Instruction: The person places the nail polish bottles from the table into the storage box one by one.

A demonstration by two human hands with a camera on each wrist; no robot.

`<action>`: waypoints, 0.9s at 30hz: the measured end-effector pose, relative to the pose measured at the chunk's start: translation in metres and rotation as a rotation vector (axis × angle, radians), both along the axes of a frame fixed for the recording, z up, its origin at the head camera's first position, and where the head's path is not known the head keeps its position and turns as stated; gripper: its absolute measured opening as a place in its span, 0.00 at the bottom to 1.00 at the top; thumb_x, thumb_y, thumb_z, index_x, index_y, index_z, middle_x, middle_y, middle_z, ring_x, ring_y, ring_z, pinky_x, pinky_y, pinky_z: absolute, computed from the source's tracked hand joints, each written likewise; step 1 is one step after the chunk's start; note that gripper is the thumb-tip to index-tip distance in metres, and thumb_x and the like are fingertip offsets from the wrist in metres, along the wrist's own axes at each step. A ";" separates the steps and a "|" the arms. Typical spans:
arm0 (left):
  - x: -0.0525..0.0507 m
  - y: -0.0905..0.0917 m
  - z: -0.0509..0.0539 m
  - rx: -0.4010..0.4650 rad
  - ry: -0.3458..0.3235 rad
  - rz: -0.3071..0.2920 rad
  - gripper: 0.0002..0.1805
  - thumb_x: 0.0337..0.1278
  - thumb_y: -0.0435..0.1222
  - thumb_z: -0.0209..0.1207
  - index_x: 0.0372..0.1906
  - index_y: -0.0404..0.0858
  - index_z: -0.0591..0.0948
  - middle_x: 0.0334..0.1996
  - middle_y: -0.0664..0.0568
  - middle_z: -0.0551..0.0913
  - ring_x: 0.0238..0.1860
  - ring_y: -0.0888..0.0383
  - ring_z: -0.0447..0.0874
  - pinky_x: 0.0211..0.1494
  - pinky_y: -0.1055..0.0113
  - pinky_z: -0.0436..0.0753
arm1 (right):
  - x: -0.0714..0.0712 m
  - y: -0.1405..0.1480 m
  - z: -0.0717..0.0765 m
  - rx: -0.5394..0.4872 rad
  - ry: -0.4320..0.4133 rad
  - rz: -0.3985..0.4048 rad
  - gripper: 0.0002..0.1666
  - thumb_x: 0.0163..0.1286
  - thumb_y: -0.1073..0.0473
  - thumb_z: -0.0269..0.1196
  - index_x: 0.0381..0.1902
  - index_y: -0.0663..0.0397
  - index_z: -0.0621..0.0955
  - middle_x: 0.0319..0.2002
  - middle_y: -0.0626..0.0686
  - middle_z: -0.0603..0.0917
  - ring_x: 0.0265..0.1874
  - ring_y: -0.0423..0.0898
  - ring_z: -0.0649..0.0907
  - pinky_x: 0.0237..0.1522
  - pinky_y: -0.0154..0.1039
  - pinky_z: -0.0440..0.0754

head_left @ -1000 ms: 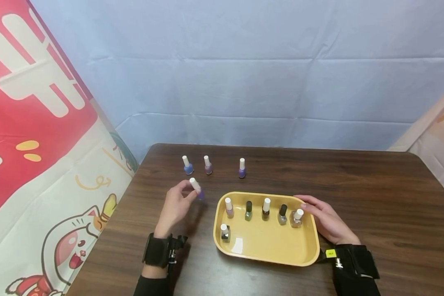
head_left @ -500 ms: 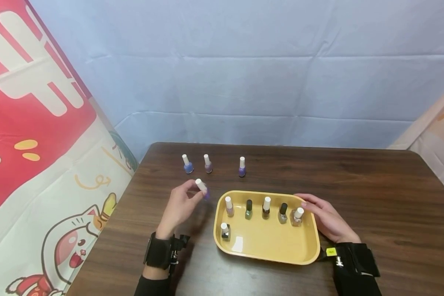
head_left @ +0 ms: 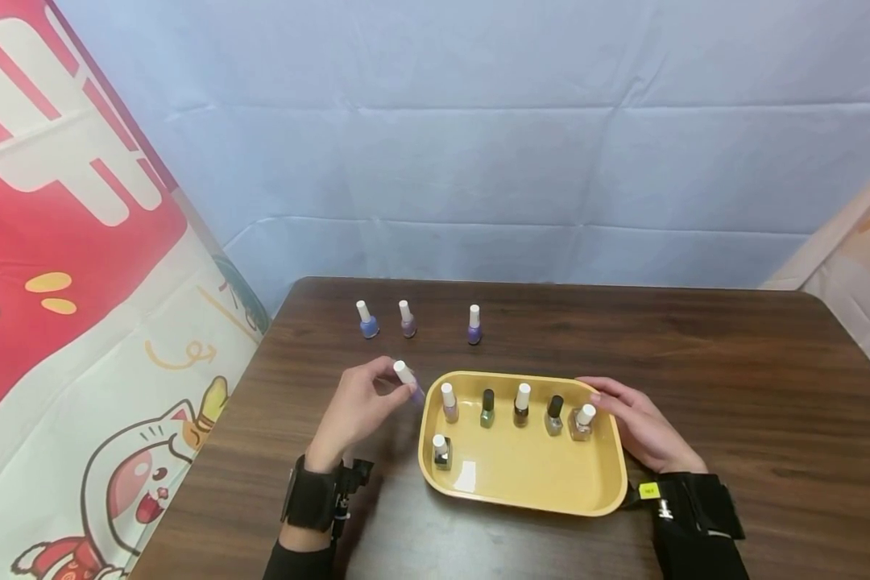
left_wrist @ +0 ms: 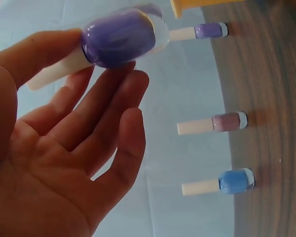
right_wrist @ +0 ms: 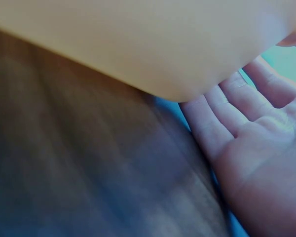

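Observation:
Between thumb and fingers, my left hand [head_left: 363, 403] pinches a purple nail polish bottle [left_wrist: 122, 37] near its white cap. The bottle is tilted, off the table and just left of the yellow tray [head_left: 522, 501]. At the tray's far right corner, my right hand [head_left: 647, 428] holds the rim, thumb on top and fingers along the outer wall [right_wrist: 153, 44]. Inside the tray stand several polish bottles: a back row including a pale lilac one [head_left: 449, 405] and a green one [head_left: 487, 409], plus a dark one [head_left: 441, 453] in front at left.
Behind the left hand, a blue polish bottle [head_left: 368, 322], a mauve one [head_left: 408, 321] and a violet one [head_left: 474, 326] stand on the dark wooden table [head_left: 696, 346]. A pale blue cloth [head_left: 478, 161] hangs beyond the table's back edge.
My left hand has carried the purple nail polish bottle rightward, close to the tray's left rim. The right hand and tray stay in place.

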State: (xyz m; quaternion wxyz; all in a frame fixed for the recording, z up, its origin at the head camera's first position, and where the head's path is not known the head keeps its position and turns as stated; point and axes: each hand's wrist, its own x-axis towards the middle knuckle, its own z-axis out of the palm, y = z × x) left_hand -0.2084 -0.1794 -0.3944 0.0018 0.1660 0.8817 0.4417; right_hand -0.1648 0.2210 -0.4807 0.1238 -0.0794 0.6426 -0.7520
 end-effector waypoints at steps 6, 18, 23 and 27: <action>0.004 0.002 0.004 -0.029 -0.015 -0.017 0.06 0.52 0.39 0.67 0.35 0.48 0.83 0.33 0.60 0.85 0.34 0.63 0.81 0.41 0.65 0.80 | 0.000 0.000 0.000 0.006 0.002 0.005 0.19 0.77 0.60 0.47 0.62 0.56 0.72 0.53 0.41 0.81 0.52 0.35 0.81 0.50 0.33 0.81; 0.011 0.007 0.007 -0.048 0.000 -0.138 0.05 0.53 0.41 0.67 0.35 0.51 0.82 0.31 0.65 0.84 0.35 0.65 0.81 0.43 0.64 0.81 | 0.001 0.000 0.000 -0.007 0.002 0.004 0.19 0.77 0.61 0.47 0.62 0.55 0.72 0.53 0.42 0.81 0.52 0.35 0.81 0.50 0.33 0.81; 0.013 0.013 0.007 -0.068 0.034 -0.208 0.05 0.54 0.39 0.66 0.36 0.48 0.82 0.30 0.64 0.83 0.36 0.65 0.80 0.46 0.59 0.82 | 0.000 0.000 -0.001 -0.009 0.002 0.012 0.20 0.77 0.61 0.47 0.63 0.56 0.72 0.53 0.42 0.81 0.52 0.35 0.81 0.50 0.33 0.81; 0.014 0.018 0.006 -0.071 0.046 -0.242 0.05 0.53 0.38 0.66 0.35 0.48 0.82 0.30 0.63 0.83 0.36 0.65 0.80 0.47 0.58 0.81 | 0.000 0.000 -0.001 0.000 0.007 0.011 0.19 0.77 0.61 0.47 0.63 0.55 0.72 0.53 0.42 0.81 0.52 0.35 0.81 0.49 0.34 0.81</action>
